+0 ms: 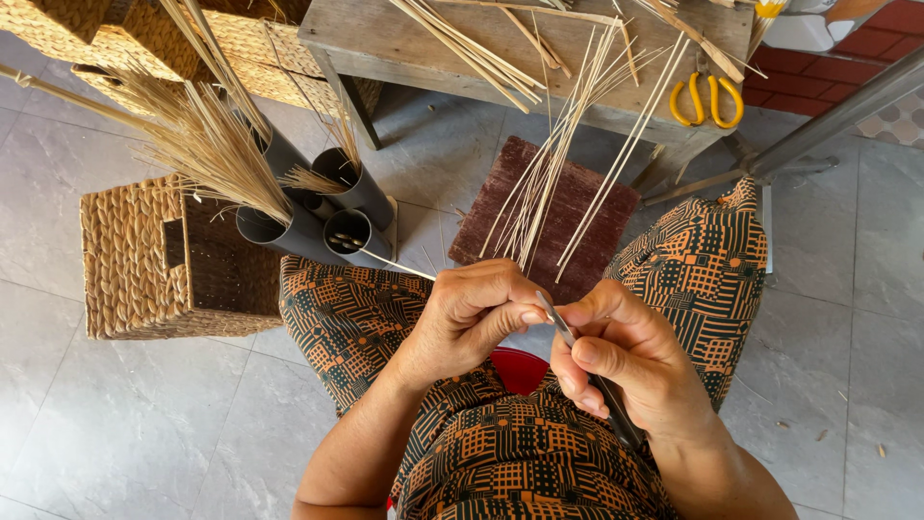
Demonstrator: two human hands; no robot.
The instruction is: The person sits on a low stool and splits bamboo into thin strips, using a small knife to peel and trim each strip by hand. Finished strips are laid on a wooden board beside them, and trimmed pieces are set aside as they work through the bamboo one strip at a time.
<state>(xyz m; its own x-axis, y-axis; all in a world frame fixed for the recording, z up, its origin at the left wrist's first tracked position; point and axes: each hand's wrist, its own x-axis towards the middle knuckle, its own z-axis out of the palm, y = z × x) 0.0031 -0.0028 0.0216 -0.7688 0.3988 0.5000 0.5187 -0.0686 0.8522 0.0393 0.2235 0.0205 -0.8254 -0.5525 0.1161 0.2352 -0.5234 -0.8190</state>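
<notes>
We hold our left hand (472, 313) and right hand (630, 361) together over our lap, fingers curled and pinching.

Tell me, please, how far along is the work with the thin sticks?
Done: some strips lie on the wooden bench. In hand: the left hand holds a bundle of thin sticks; the right hand holds a blade against it. Left: many stalks in grey tubes.
</notes>
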